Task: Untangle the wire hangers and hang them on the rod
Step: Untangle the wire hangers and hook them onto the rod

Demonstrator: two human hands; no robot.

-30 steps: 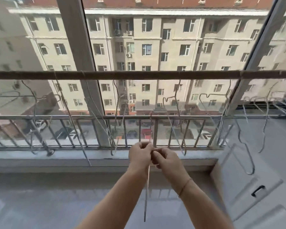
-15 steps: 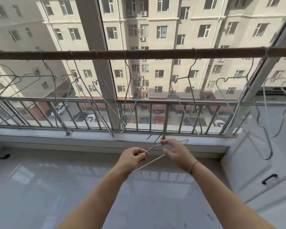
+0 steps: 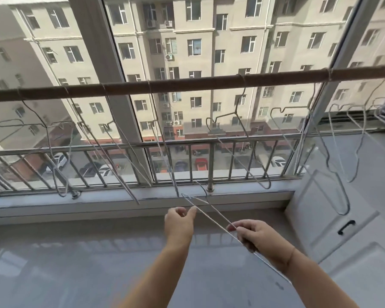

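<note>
Hanger (image 3: 209,216) now diagonal through right grip (image 3: 260,238)

I hold one thin wire hanger (image 3: 209,215) in my right hand (image 3: 257,237), low and slanting, and the other hangers (image 3: 235,112) hang in a row on the long brown rod (image 3: 187,85).

The rod (image 3: 198,84) runs left to right in front of the window, with wire hangers (image 3: 266,187) hung along it from end to end. Below it a railing (image 3: 209,143) stands on the sill (image 3: 120,196), and a cabinet (image 3: 320,218) stands at the right. In front of the sill, a loose hanger (image 3: 211,216) slants from the right hand (image 3: 256,236) up-left past the fingertips of the left hand (image 3: 178,221).
</note>
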